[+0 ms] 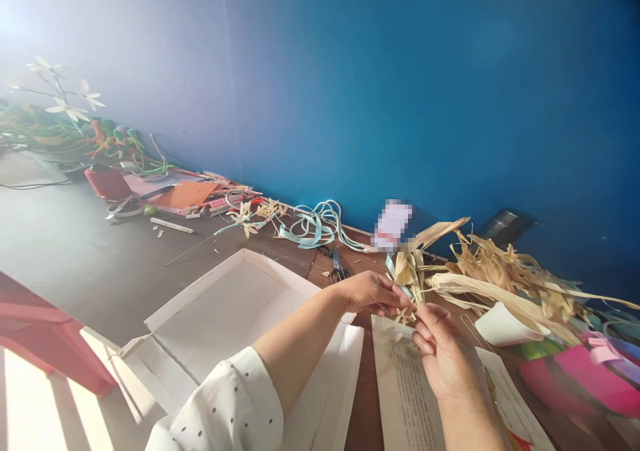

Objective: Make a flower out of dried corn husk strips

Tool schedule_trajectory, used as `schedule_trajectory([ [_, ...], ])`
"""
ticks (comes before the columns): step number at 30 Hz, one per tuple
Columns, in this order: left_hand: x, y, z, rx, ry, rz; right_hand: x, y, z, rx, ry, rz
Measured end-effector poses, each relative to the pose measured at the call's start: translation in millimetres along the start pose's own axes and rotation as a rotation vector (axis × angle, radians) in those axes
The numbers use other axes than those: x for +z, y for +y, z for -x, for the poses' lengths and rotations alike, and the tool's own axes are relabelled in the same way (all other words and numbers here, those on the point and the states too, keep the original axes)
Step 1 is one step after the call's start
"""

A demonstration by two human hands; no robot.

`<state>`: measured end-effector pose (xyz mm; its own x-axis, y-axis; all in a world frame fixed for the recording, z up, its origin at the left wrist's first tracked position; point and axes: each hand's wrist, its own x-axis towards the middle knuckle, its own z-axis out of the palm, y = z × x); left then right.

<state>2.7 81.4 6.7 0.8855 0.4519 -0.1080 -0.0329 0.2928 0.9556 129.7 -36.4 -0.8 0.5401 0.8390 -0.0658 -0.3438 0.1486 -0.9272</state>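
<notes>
My left hand (373, 291) reaches across from the lower left, its fingers pinched together. Facing it, my right hand (443, 348) is closed, with thumb and curled fingers gripping at the same spot. Between my fingertips is a small piece of dried corn husk (406, 315); its exact shape is partly hidden. Right behind the hands stands a bunch of pale corn husk (413, 270), with a bit of light blue tape beside it. Black-handled scissors (339, 266) lie just beyond my left wrist. Under my right hand lies a printed sheet (400, 384).
An open white box (215, 304) lies under my left arm. A heap of dried husks (505, 264), a white paper cup (511, 326) and a pink container (575, 374) are at right. Blue ribbon coils (310, 228), husk flowers (246, 218) and coloured papers (185, 194) line the blue wall.
</notes>
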Motion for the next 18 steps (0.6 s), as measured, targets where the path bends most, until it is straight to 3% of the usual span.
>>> schedule_trajectory([
  [8, 2.5, 0.7, 0.3, 0.003, 0.060, 0.041, 2.3, -2.0, 4.1, 0.011, -0.018, 0.042],
  [18, 2.0, 0.4, -0.2, -0.014, 0.034, 0.001, 0.4, 4.9, 3.1, -0.076, 0.048, 0.176],
])
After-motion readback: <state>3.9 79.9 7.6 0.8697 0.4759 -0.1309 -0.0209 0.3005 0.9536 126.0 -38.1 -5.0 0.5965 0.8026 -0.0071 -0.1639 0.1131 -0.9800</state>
